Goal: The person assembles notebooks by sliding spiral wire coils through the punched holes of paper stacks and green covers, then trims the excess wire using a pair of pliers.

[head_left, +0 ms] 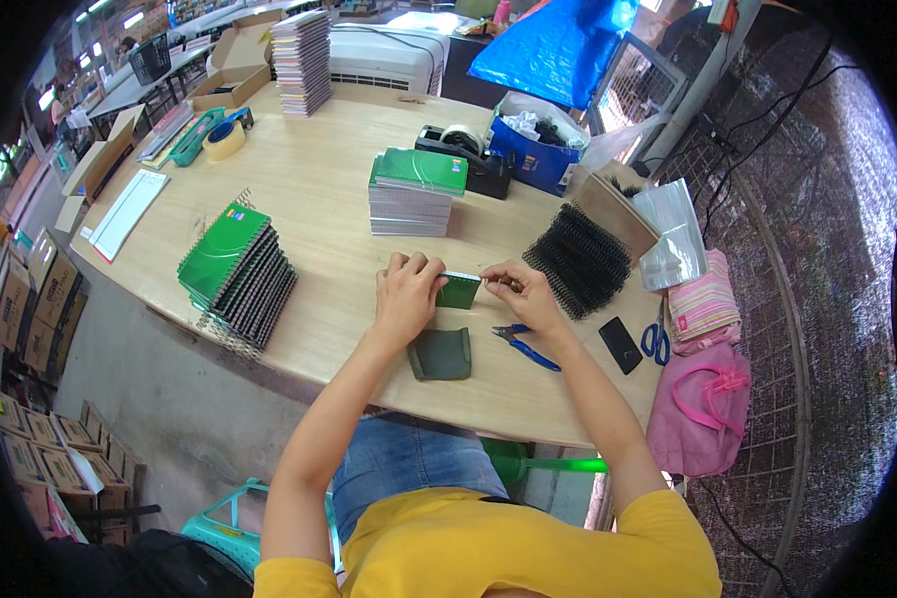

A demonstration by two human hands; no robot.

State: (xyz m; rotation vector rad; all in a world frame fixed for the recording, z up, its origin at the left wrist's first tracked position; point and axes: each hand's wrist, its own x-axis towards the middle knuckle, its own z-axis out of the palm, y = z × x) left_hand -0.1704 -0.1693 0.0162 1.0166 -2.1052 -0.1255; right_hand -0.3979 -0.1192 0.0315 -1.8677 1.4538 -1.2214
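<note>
My left hand (409,297) is closed around one end of a small green-covered notebook (458,290), held upright on its edge with a row of holes along the top. At the notebook's right upper corner, my right hand (526,292) has its thumb and fingers pinched together; what they hold is too small to make out. Just below lie a dark green pad (441,356) and blue-handled cutting pliers (526,347). Black spiral binding coils (580,259) are heaped right of my right hand. Beyond my hands stands a stack of green-covered books (417,194), and to the left a pile of coil-bound green notebooks (237,267).
A tape dispenser (465,159) and a blue box (536,149) stand at the back. To the right are a black phone (620,345), blue scissors (656,341) and a pink bag (703,414). A tall notebook stack (301,65) and tape roll (224,142) lie far left.
</note>
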